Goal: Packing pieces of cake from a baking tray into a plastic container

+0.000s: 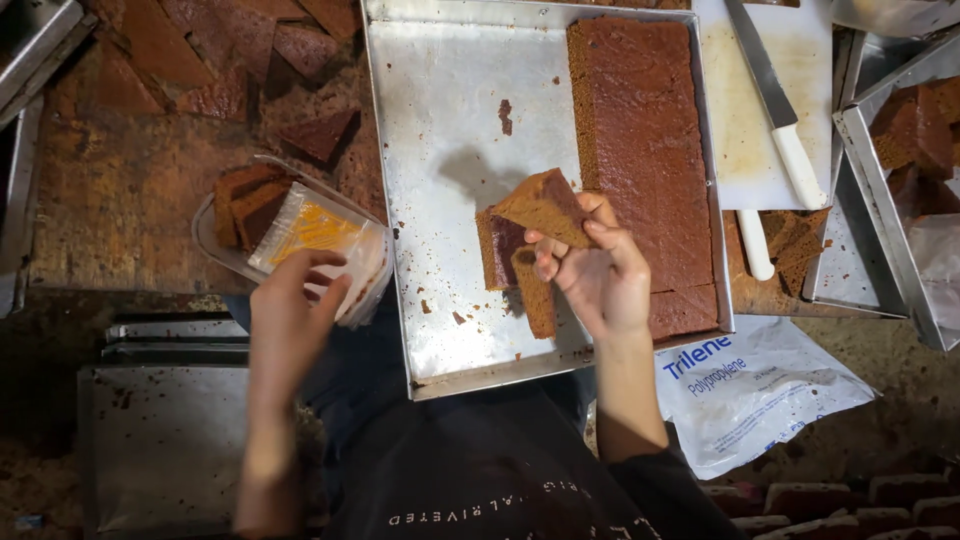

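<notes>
Right hand [600, 275]: fingers closing on a brown cake slice [545, 207], lifting it above the metal tray [440, 110]. Left hand [290, 310]: fingers spreading open, touching the clear plastic container [300, 235], which is lying leftward of the slice, nearer the left hand.

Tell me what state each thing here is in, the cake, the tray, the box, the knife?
Right hand: holding a cake slice above the tray.
Left hand: on the plastic box, fingers spread.
Plastic box: open, partly filled with slices.
Tray: mostly bare, crumbs scattered.
Cake slab: uncut along the tray's right side.
Cut slices: lying on the tray.
Knife: lying on the white board, unused.
</notes>
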